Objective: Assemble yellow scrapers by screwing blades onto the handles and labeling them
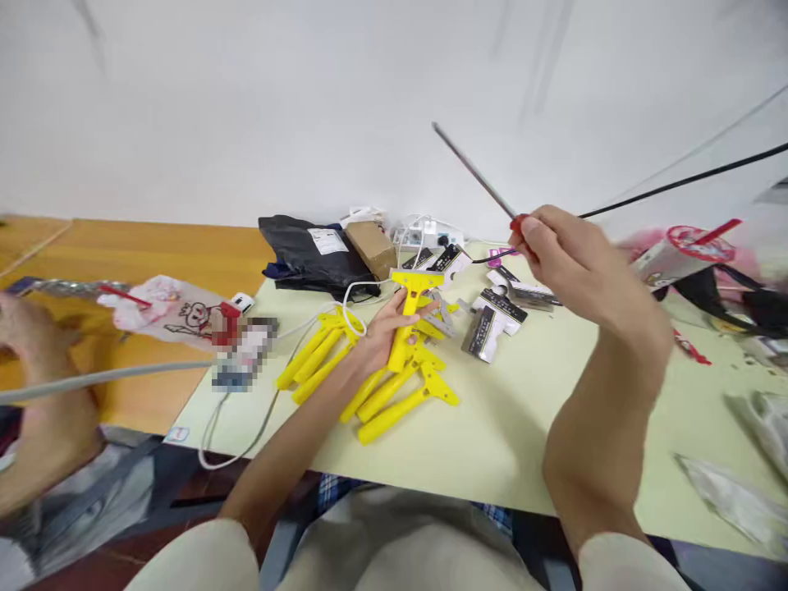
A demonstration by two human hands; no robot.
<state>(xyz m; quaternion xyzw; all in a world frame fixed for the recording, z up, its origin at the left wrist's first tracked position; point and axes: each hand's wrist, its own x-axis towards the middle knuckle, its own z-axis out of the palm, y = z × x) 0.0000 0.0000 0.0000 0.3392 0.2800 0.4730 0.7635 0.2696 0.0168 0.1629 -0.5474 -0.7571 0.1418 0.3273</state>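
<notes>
My left hand (377,332) is closed around the handle of a yellow scraper (403,349), its wide head pointing up and away from me. Raised above the right side of the table, my right hand (570,263) grips a screwdriver (474,172) by its red handle. The long metal shaft slants up to the left, apart from the scraper. Several more yellow scrapers (394,419) lie beneath and in front of my left hand, and another group of yellow scrapers (317,349) lies to its left. Grey metal pieces (443,316) rest just right of the held scraper.
Several black-and-white packets (483,335) lie right of centre. A black bag (313,258), a cardboard box (373,246) and a power strip (428,234) stand along the wall. White cables cross the table's left part. At far left shows another person's arm (55,386); a drink cup (689,250) stands right.
</notes>
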